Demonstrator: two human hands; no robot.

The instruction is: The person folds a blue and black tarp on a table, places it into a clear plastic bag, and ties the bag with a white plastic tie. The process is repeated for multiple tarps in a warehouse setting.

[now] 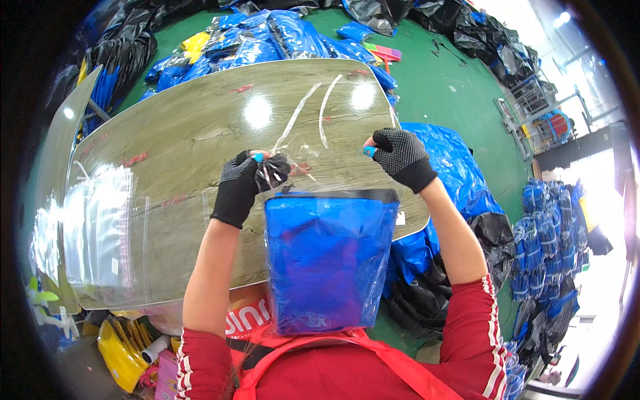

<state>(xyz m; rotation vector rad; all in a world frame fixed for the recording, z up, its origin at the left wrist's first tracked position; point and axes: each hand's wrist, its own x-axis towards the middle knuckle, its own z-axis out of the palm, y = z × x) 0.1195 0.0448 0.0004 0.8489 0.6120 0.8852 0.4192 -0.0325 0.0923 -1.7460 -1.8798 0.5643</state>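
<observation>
A blue bag (327,257) with a black top edge, inside clear plastic wrapping, lies at the table's near edge against my apron. My left hand (239,188), in a black dotted glove with bare fingertips and a blue band on the thumb, is closed on a crumpled bundle of black and clear plastic (272,172) just beyond the bag's top left corner. Past the top right corner, my right hand (402,160), gloved the same way, is held with curled fingers and a blue-banded thumb. Whatever it may pinch is too small or hidden to make out.
Under my hands is a wood-patterned table (193,153) with strips of tape on it. Clear plastic sleeves (100,220) lie at its left. Blue wrapped packages (260,40) are heaped behind it. Blue and black bundles (453,167) stand at its right, tied blue bundles (543,233) farther right.
</observation>
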